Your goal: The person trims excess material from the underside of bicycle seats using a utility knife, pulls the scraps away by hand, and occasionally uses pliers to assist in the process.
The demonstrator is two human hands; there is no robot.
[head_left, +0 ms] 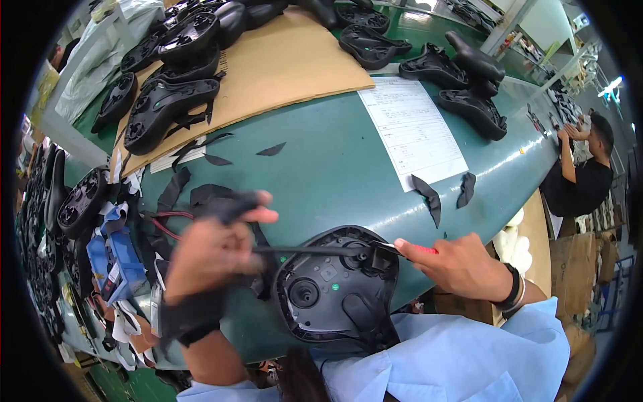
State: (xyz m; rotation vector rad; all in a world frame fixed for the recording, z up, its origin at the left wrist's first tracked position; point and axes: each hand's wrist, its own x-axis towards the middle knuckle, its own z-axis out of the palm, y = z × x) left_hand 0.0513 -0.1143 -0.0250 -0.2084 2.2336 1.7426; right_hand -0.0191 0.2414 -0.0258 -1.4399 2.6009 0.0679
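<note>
So our left hand point(207, 258) is pretty blurry, but its fingers look curled shut around one end of a dark strip point(308, 250), which runs tight across to the right fingertips. Over there our right hand point(465, 268) has its fingers closed on a slim red tool point(429, 250), thumb and index toward the tip. Right between both sets of fingers sits the seat point(318, 320), underside up, with the strip meeting it just left of the right fingertips. Just past those fingertips we've got a couple of black scraps point(429, 199) on the green table point(308, 174), and beyond them a printed sheet point(415, 130). Left of the left fingers there's a blue bin point(124, 261); further out past them, cardboard point(288, 60) with more seats point(164, 110) on it.
</note>
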